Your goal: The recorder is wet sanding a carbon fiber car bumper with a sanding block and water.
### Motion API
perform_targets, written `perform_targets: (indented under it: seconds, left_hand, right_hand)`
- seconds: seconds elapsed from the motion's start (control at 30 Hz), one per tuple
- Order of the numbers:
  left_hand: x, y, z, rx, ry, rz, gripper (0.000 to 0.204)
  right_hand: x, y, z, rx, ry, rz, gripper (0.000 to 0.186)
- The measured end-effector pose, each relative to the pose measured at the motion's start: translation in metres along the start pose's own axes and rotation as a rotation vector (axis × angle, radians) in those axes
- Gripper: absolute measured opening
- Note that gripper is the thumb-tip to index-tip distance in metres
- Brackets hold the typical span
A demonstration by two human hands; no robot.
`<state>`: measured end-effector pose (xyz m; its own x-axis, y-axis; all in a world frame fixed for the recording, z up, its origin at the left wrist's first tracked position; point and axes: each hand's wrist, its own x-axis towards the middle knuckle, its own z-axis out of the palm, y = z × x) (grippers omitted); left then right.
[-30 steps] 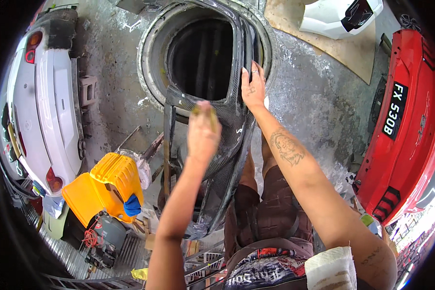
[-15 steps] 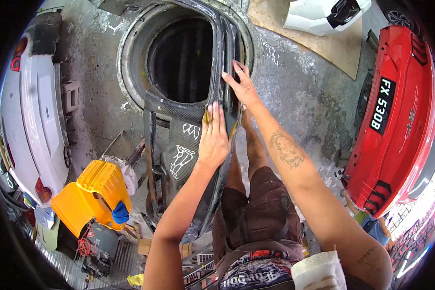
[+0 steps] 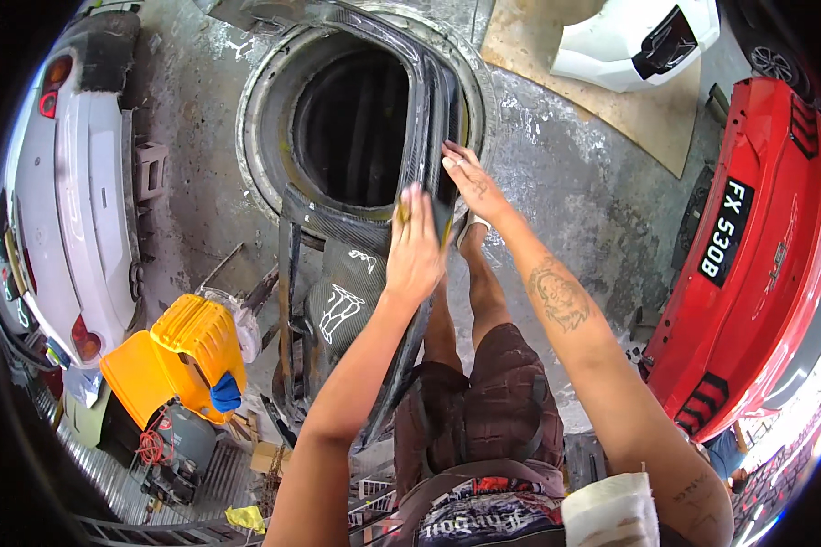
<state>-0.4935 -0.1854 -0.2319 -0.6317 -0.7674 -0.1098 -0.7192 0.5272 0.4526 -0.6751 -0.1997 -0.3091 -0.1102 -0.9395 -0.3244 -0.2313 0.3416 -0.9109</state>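
A black carbon-fibre car panel (image 3: pixel 342 273) with a long curved frame lies lengthwise before me, its far part over a large round ring. White line markings show on its surface. My left hand (image 3: pixel 416 248) lies flat with fingers together along the frame's near inner corner. Beneath its palm and fingers is a thin yellow sheet (image 3: pixel 402 213), mostly hidden and smeared by motion; its material is unclear. Farther up, my right hand (image 3: pixel 474 185) rests on the frame's right edge, fingers stretched out and touching it.
The large ring (image 3: pixel 255 118) stands on the concrete floor. A yellow case (image 3: pixel 196 342) with a blue cloth (image 3: pixel 226 394) is at left. A white bumper (image 3: pixel 68 228) lies beyond it; a red bumper (image 3: pixel 748 255) is at right. A white body part (image 3: pixel 602 50) rests on a board (image 3: pixel 520 36).
The whole view has shifted slightly. My left hand has slid a little along the frame with the yellow sheet. My right hand has moved slightly nearer along the edge, its fingers closer together.
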Motion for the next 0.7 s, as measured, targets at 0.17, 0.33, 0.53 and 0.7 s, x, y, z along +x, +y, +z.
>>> perform_targets:
  seconds: [0.17,0.33,0.53,0.7]
  left_hand:
    - [0.047,0.005,-0.016,-0.22,0.217,-0.124,0.054]
    - [-0.002,0.003,-0.02,-0.047,0.162,-0.386,0.056]
    - [-0.005,-0.023,-0.043,0.171,-0.056,-0.206,0.047]
    - [-0.013,-0.032,-0.042,0.283,-0.108,-0.167,0.05]
  right_hand:
    - [0.008,-0.006,-0.015,0.082,0.004,0.109,0.054]
    - [0.034,-0.046,0.024,-0.215,0.364,-0.007,0.112]
    - [0.058,-0.043,0.045,-0.189,0.386,0.299,0.125]
    - [0.061,-0.056,0.054,-0.188,0.388,0.391,0.125]
